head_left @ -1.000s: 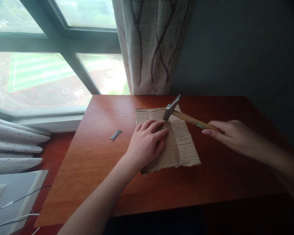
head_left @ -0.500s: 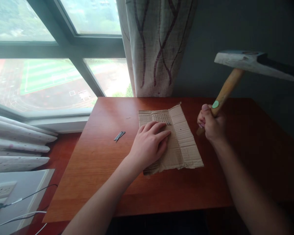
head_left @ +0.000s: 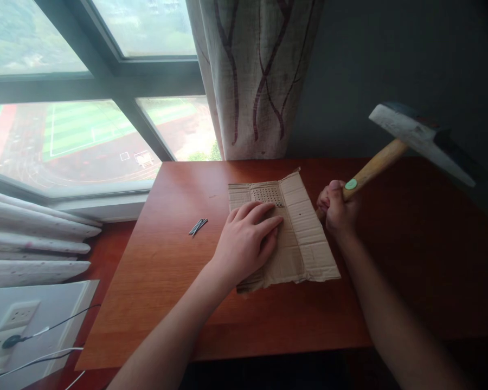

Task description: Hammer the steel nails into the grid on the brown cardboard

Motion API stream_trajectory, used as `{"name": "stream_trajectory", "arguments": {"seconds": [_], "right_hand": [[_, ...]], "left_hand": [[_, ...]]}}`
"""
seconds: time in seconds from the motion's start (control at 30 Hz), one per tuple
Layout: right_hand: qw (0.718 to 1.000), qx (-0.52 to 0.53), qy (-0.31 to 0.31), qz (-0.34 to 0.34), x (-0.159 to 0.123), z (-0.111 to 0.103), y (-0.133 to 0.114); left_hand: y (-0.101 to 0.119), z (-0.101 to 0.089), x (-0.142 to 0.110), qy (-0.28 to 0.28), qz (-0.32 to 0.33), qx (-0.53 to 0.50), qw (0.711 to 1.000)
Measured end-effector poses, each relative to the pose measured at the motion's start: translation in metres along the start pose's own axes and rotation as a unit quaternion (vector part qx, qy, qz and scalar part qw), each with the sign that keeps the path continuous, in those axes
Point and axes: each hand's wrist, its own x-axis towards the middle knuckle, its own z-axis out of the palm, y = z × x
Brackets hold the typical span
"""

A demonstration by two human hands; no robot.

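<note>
My left hand [head_left: 248, 238] lies palm down on a creased piece of cardboard [head_left: 315, 246], its fingers stretched out and somewhat apart. Just beyond the fingertips is a patch of small dark dots in rows [head_left: 267, 195]; part of it is hidden by the fingers. No object shows in this hand. My right hand [head_left: 341, 211] is wrapped round the wooden handle of a hammer [head_left: 410, 127], raised at the cardboard's right side. The hammer's metal head is up and leaning right, clear of the cardboard. Left of my left hand, a small bunch of nails [head_left: 198, 227] rests on the table.
The brown wooden table [head_left: 158, 303] stands by a window [head_left: 106, 130] and a patterned curtain [head_left: 264, 81]. At lower left are a wall socket [head_left: 18, 317] with a plug and cables. A dark wall [head_left: 350, 70] rises behind the table.
The hammer has tipped further right, its head sinking slightly, while my right hand has shifted a little left toward the cardboard. My left hand stays in place on the cardboard.
</note>
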Motion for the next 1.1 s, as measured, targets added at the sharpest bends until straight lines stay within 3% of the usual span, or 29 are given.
{"name": "stream_trajectory", "arguments": {"seconds": [0.1,0.2,0.3,0.4,0.47,0.57,0.63,0.7,1.1], "right_hand": [[1.000,0.007,-0.004,0.007,-0.001,-0.001,-0.001],[0.999,0.022,-0.017,0.020,-0.002,-0.003,-0.002],[0.999,0.014,-0.031,0.031,-0.003,-0.005,-0.002],[0.999,-0.003,-0.030,0.034,-0.003,-0.005,-0.002],[0.999,-0.012,-0.022,0.032,-0.002,-0.005,-0.001],[0.999,-0.015,-0.015,0.039,-0.002,-0.005,-0.001],[0.999,-0.014,-0.015,0.045,-0.001,-0.007,0.000],[0.999,-0.015,-0.015,0.050,-0.001,-0.007,0.001],[0.999,-0.014,-0.030,0.030,-0.003,-0.007,0.001]], "left_hand": [[0.001,0.000,0.000,0.007,0.002,-0.009,1.000],[0.000,-0.005,0.000,0.054,0.005,-0.033,0.998],[-0.008,-0.021,0.001,0.138,-0.004,-0.072,0.988],[-0.025,-0.043,-0.005,0.198,-0.079,-0.054,0.976],[-0.041,-0.055,-0.015,0.168,-0.156,-0.001,0.973],[-0.062,-0.063,-0.038,0.028,-0.243,0.096,0.965],[-0.069,-0.062,-0.052,-0.050,-0.275,0.166,0.946],[-0.071,-0.059,-0.063,-0.089,-0.295,0.216,0.926],[-0.074,-0.046,-0.058,-0.132,-0.339,0.269,0.892]]}}
